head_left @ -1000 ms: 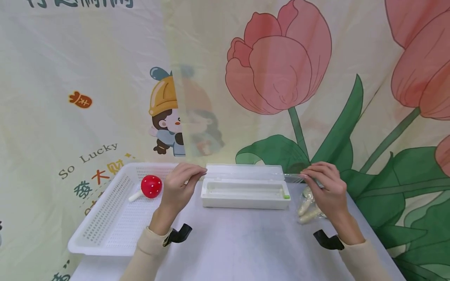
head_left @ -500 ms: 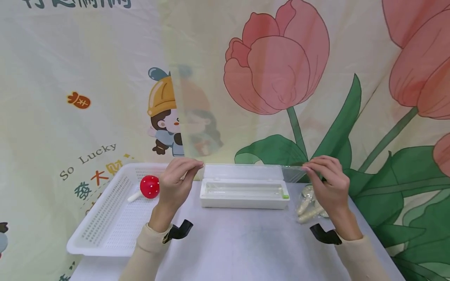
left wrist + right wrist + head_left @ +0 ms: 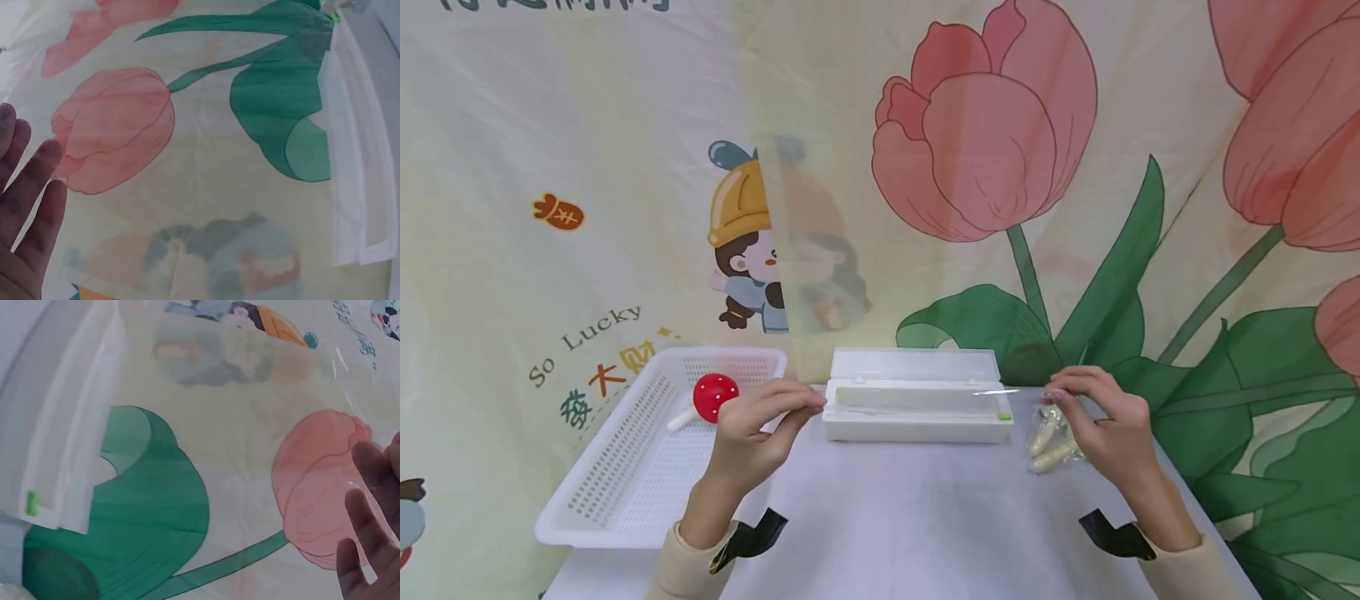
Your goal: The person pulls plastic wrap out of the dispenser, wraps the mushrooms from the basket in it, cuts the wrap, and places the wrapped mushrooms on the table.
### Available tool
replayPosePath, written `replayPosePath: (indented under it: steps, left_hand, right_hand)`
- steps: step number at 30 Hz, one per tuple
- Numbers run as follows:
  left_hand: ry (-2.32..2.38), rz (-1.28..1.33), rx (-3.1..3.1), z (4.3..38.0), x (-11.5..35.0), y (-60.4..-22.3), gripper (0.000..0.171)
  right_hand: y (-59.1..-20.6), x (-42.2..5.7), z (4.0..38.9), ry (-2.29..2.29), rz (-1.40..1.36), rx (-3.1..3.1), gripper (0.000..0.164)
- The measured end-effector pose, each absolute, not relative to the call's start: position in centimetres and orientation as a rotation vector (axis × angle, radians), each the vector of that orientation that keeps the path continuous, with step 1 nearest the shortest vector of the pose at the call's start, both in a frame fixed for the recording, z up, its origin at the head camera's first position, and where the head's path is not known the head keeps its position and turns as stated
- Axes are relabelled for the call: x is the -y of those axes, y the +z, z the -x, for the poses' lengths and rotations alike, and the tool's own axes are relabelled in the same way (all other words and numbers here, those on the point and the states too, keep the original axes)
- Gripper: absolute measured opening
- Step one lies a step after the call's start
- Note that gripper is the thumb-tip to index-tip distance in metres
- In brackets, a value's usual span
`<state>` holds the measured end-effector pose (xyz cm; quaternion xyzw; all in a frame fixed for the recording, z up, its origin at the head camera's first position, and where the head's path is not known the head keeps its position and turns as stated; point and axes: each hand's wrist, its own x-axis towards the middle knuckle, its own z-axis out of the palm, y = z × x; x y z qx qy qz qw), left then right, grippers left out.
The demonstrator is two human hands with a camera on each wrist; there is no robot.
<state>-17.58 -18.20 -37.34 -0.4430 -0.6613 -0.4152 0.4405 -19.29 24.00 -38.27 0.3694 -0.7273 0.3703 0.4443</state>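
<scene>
A thin, clear sheet of cling film [image 3: 996, 392] stretches between my two hands, mostly visible by its glints. My left hand [image 3: 752, 437] pinches its left end between thumb and fingertips, near the left end of a white box. My right hand [image 3: 1105, 429] pinches the other end, to the right of that box. The long white cling film box [image 3: 917, 432] stands on the table with its lid [image 3: 917, 365] tipped back and a green piece [image 3: 1003, 416] at its front right corner. Both wrist views look through the film, each with part of a hand at its outer edge.
On the left stands a white perforated basket [image 3: 568, 523] holding a red, white-dotted ball on a white handle [image 3: 715, 397], similar to a maraca. A clear bag of pale, stick-like things [image 3: 1051, 446] lies beneath my right hand. A printed curtain [image 3: 820, 67] hangs behind the table [image 3: 910, 517].
Both hands have come down and nearer to me, the left one also shifting left. The film has dropped from the lid's height to the box's front. The box and basket have stayed put.
</scene>
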Motion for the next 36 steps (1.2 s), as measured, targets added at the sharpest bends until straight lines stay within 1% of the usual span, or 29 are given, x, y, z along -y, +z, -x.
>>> replayPosePath:
  steps: [2, 4, 5, 7, 8, 9, 10, 14, 17, 20, 22, 24, 26, 27, 29, 32, 34, 36]
  left_hand:
    - [-1.109, 1.185, 1.643, 16.8, 18.6, -38.2, 0.012]
    - [-1.193, 1.268, 1.669, 16.0, 19.0, -39.3, 0.004]
    - [-1.225, 1.304, 1.699, 15.6, 19.1, -39.9, 0.008]
    - [-1.279, 1.382, 1.789, 14.7, 19.4, -41.3, 0.021]
    - [-1.296, 1.42, 1.85, 14.3, 19.5, -42.0, 0.026]
    - [-1.309, 1.453, 1.927, 13.9, 19.6, -42.7, 0.029]
    - [-1.316, 1.487, 2.006, 13.5, 19.7, -43.5, 0.03]
    - [-1.327, 1.56, 2.333, 12.2, 19.6, -46.1, 0.018]
    - [-1.362, 1.508, 2.563, 11.5, 19.3, -47.6, 0.014]
    - [-1.457, 1.339, 2.79, 10.7, 18.9, -48.6, 0.02]
    - [-1.513, 1.166, 2.933, 10.1, 18.6, -49.1, 0.022]
    - [-1.552, 1.008, 3.03, 9.5, 18.3, -49.6, 0.018]
    - [-1.562, 0.906, 3.081, 9.0, 18.0, -50.3, 0.013]
    - [-1.564, 0.87, 3.097, 8.8, 17.9, -50.8, 0.013]
    - [-1.555, 0.903, 3.088, 8.8, 17.8, -51.8, 0.015]
    - [-1.583, 0.894, 3.073, 8.7, 18.0, -53.4, 0.018]
    - [-1.607, 0.869, 3.066, 8.5, 18.3, -54.2, 0.017]
    - [-1.609, 0.809, 3.08, 8.6, 18.6, -54.8, 0.017]
  right_hand:
    - [-39.1, -24.2, 18.3, 0.957, -0.995, 1.842, 0.031]
    - [-40.1, -24.4, 17.3, 0.989, -1.06, 1.901, 0.007]
    - [-40.6, -24.4, 16.7, 1.007, -1.074, 1.96, 0.004]
    - [-41.9, -24.4, 15.6, 1.049, -1.082, 2.096, 0.024]
    - [-42.6, -24.4, 15.2, 1.074, -1.077, 2.174, 0.03]
    - [-43.4, -24.4, 14.7, 1.113, -1.077, 2.259, 0.032]
    - [-44.3, -24.5, 14.3, 1.163, -1.079, 2.351, 0.03]
    - [-48.1, -24.8, 13.4, 1.429, -1.113, 2.704, 0.012]
    - [-50.8, -25.2, 13.0, 1.639, -1.106, 2.908, 0.015]
    - [-53.0, -25.5, 12.5, 1.748, -1.158, 2.923, 0.014]
    - [-54.1, -25.7, 12.2, 1.783, -1.24, 2.852, 0.013]
    - [-54.7, -25.9, 11.9, 1.817, -1.314, 2.769, 0.013]
    - [-55.2, -25.9, 11.8, 1.884, -1.315, 2.75, 0.013]
    - [-55.3, -25.9, 11.8, 1.91, -1.3, 2.752, 0.014]
    - [-55.7, -25.9, 11.7, 1.954, -1.212, 2.807, 0.013]
    - [-56.3, -25.8, 11.6, 1.939, -1.018, 2.953, 0.013]
    - [-56.8, -26.0, 11.6, 1.901, -0.883, 3.056, 0.015]
    - [-57.2, -26.0, 11.9, 1.858, -0.808, 3.126, 0.02]
